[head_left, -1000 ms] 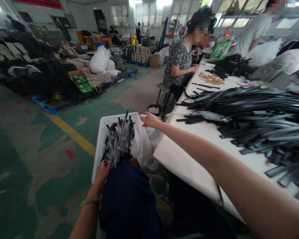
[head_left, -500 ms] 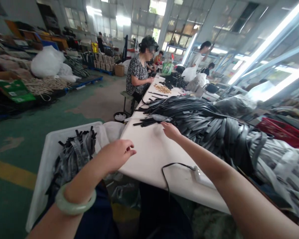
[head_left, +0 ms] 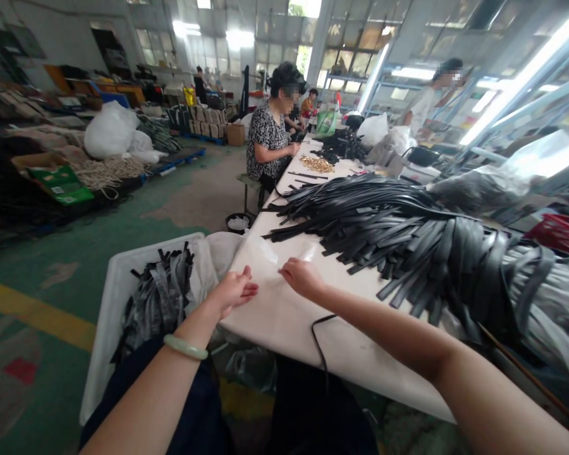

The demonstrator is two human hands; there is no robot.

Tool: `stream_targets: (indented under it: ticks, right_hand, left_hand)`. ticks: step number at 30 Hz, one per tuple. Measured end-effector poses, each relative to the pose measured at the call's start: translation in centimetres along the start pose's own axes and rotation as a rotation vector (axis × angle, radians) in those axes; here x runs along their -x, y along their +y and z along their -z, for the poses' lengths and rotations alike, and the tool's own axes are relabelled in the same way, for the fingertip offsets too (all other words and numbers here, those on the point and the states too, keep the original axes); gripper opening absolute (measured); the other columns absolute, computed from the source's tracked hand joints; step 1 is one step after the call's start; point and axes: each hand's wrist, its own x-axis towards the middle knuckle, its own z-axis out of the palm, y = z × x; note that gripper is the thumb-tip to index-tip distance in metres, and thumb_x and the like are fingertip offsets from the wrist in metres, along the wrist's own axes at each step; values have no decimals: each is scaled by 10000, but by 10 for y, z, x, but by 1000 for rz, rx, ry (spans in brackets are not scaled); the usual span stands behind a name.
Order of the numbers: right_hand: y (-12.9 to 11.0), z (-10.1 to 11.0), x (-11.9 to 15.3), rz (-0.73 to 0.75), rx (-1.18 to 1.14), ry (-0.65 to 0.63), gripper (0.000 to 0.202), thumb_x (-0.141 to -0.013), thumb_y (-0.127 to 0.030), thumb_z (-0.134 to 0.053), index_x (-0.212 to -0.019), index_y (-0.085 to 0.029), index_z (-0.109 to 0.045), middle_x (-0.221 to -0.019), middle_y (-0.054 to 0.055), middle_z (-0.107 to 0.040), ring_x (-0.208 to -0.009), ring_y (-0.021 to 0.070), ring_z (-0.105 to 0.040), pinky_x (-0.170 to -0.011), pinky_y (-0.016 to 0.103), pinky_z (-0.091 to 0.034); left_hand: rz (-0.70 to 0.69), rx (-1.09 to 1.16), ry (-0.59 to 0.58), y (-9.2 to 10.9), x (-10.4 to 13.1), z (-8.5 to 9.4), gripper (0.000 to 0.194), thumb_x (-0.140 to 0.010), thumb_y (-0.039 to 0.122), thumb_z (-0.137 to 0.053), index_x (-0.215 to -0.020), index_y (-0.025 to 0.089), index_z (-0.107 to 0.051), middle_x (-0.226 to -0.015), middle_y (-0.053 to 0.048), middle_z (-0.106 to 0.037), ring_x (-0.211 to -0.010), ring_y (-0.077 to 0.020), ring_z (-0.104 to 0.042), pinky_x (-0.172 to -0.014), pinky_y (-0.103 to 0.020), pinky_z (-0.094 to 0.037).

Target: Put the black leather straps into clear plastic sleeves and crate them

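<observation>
Just beyond the right hand [head_left: 304, 278], with fingertips closed together, clear plastic [head_left: 266, 251] is blurred; whether gripped, I cannot tell. Left hand [head_left: 233, 292] is open; black strips [head_left: 360, 221] lie beyond both.

A white-topped table [head_left: 275, 316] carries a broad, overlapping pile of flat black strips [head_left: 384, 215], their ends fanned toward its near side. Beyond them lie a few loose strips [head_left: 308, 175], a scatter of small gold-coloured pieces [head_left: 317, 165] and a dark heap [head_left: 344, 144]; a black cord [head_left: 318, 338] hangs over the near edge.
</observation>
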Motion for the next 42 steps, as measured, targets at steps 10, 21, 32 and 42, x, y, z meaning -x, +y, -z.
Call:
stream_targets:
  ticks: [10, 21, 32, 42]
  right_hand:
    - [-88, -12, 141, 219, -286, -46, 285, -936, -371, -535, -775, -162, -644, -787, 52, -643, -669, 153, -612, -586, 247, -410]
    - [-132, -23, 142, -13, -1629, -173, 638, -837, -481, -654, -1371, -209, -437, -1318, 154, -577, -1109, 255, -625, -947, 445, -493]
    - [-121, -27, 87, -484, -2054, 303, 239, -696, -303, -803, -714, -132, -637, -616, -19, -625, -480, 45, -530, -442, 136, -436]
    - [-122, -15, 90, -249, -1520, 254, 348, -768, -268, -682, -1037, -212, -469, -659, -50, -636, -538, 149, -649, -501, 240, -498]
  left_hand:
    - [-40, 466, 105, -8, -15, -17, 135, -907, 140, -525, -772, 143, -533, -585, 6, -579, -466, -74, -559, -520, -198, -507]
    - [-348, 94, 35, 3, 36, 23, 242, -726, 356, -719, -814, 148, -633, -566, 53, -484, -480, -66, -422, -440, -169, -326]
    - [-408, -371, -79, -22, 57, 35, 312, -879, 423, -486, -867, 152, -642, -783, -55, -650, -689, -173, -612, -611, -267, -467]
    - [-414, -257, -289, -22, 61, 16, 297, -719, 389, -727, -850, 126, -682, -832, -67, -701, -796, -201, -641, -723, -282, -487]
